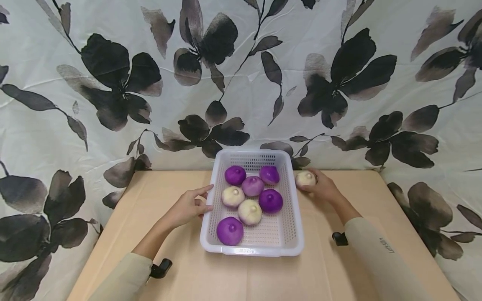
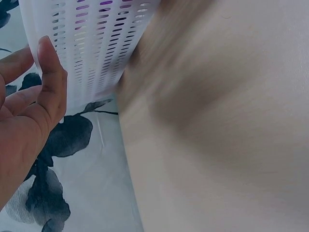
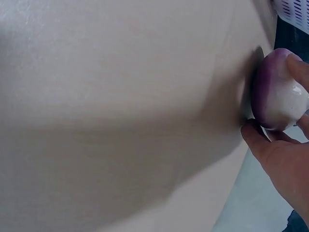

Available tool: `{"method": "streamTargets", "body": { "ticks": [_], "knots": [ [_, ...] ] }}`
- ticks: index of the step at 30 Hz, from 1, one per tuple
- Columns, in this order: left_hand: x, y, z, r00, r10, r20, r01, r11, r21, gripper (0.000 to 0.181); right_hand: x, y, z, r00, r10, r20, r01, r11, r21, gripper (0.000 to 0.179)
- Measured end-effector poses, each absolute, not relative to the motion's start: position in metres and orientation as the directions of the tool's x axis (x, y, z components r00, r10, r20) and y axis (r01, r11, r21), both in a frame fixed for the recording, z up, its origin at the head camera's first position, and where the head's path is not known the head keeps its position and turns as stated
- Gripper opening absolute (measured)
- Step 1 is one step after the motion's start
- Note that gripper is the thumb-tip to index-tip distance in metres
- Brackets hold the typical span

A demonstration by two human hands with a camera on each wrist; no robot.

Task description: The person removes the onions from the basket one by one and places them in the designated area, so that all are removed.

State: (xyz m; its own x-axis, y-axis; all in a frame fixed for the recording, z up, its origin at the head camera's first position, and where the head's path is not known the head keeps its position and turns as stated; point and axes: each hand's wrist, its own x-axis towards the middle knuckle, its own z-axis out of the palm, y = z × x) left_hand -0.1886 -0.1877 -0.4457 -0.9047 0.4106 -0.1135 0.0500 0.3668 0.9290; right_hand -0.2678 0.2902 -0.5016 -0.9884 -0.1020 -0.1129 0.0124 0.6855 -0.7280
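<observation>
At the upper right of the table, my right hand (image 1: 323,186) grips a turnip (image 1: 306,178) just outside the basket, pale end up. The right wrist view shows this turnip (image 3: 279,92) with a purple lower half, fingers and thumb around it, close over the tabletop. My left hand (image 1: 190,205) is at the left side of a white plastic basket (image 1: 290,246), pinching its rim between thumb and finger. Inside the basket sit several turnips; a purple one (image 1: 230,230) is at the front left, and a pale one (image 1: 249,212) lies near the middle.
The light wooden table (image 1: 248,280) ends at a back edge behind the basket. A white cloth (image 1: 263,104) with dark flowers hangs behind and beside it. Black wrist cameras are on the left sleeve (image 1: 124,274) and the right sleeve (image 1: 376,251).
</observation>
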Motion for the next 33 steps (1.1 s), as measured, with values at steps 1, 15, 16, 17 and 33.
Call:
{"method": "streamTargets", "body": {
  "ticks": [1, 15, 16, 17, 33],
  "knots": [
    [-0.189, -0.188, -0.446, -0.905, 0.411, -0.113, 0.051, 0.368, 0.928, 0.071, -0.268, 0.29, -0.501, -0.988, -0.105, -0.117, 0.013, 0.689, -0.725, 0.086],
    [-0.19, -0.187, -0.445, -0.906, 0.405, -0.124, 0.043, 0.379, 0.924, 0.07, -0.264, 0.292, -0.472, -0.986, -0.156, -0.064, -0.065, 0.702, -0.709, 0.087],
    [-0.19, -0.187, -0.445, -0.907, 0.404, -0.124, 0.042, 0.379, 0.924, 0.071, -0.264, 0.291, -0.468, -0.986, -0.163, -0.031, -0.093, 0.698, -0.71, 0.084],
    [-0.19, -0.187, -0.445, -0.907, 0.402, -0.125, 0.041, 0.379, 0.924, 0.071, -0.263, 0.289, -0.463, -0.985, -0.175, 0.001, -0.124, 0.691, -0.712, 0.083],
    [-0.19, -0.188, -0.443, -0.903, 0.41, -0.132, 0.041, 0.385, 0.922, 0.071, -0.25, 0.243, -0.413, -0.912, -0.371, 0.174, -0.361, 0.526, -0.77, 0.076]
  ]
}}
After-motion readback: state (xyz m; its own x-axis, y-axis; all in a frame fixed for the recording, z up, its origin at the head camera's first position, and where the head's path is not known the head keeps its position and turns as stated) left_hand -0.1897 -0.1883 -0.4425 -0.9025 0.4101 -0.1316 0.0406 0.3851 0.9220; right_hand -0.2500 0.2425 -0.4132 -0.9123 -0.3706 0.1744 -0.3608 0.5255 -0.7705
